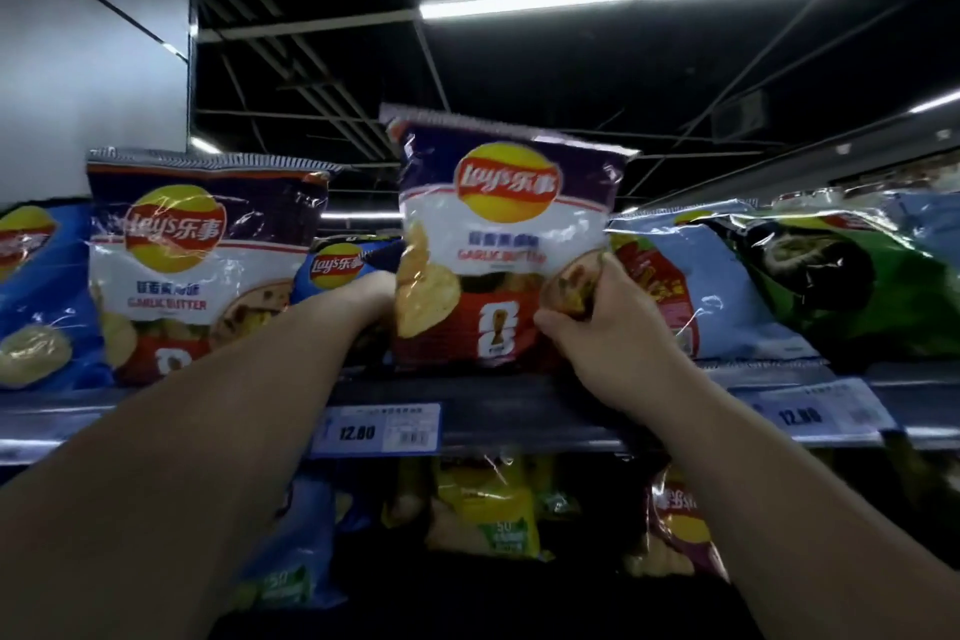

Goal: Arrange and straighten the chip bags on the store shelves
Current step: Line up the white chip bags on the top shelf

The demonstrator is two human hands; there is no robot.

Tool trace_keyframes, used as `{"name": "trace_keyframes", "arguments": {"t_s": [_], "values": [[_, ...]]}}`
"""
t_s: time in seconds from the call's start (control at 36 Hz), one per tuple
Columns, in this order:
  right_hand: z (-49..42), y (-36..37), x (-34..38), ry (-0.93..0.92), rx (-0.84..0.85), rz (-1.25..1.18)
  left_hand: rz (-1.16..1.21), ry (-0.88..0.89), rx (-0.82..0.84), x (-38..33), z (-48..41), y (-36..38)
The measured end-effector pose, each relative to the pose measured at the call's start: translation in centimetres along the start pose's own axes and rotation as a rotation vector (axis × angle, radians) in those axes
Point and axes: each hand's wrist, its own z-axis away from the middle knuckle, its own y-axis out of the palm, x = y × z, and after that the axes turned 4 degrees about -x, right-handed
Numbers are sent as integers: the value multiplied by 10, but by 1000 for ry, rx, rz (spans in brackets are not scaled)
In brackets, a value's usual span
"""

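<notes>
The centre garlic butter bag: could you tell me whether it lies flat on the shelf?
No, the centre garlic butter bag is upright on the shelf, the right hand gripping its lower right corner.

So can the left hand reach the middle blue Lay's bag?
Probably yes: the left hand is right beside the blue Lay's bag, nothing between, fingers hidden behind the held Garlic Butter bag.

Gap between left bag [202,265], centre bag [498,244]; blue bag [340,265] blocks.
</notes>
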Motion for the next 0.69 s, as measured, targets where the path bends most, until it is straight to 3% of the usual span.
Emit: {"name": "trace_keyframes", "arguments": {"t_s": [0.11,0.22,0.42,0.58,0.69], "values": [[-9,-13,-6,34,-143,-6,-607,156,-11,3,12,-8],[-18,-41,-27,120,-188,64,-562,257,-97,7,23,-13],[-12,-59,-34,49,-7,47,-463,311,-98,20,35,-14],[-7,-55,-31,59,-4,32,-397,351,-145,25,49,-20],[-6,-56,-29,73,55,-10,-163,373,-82,27,58,-17]]}}
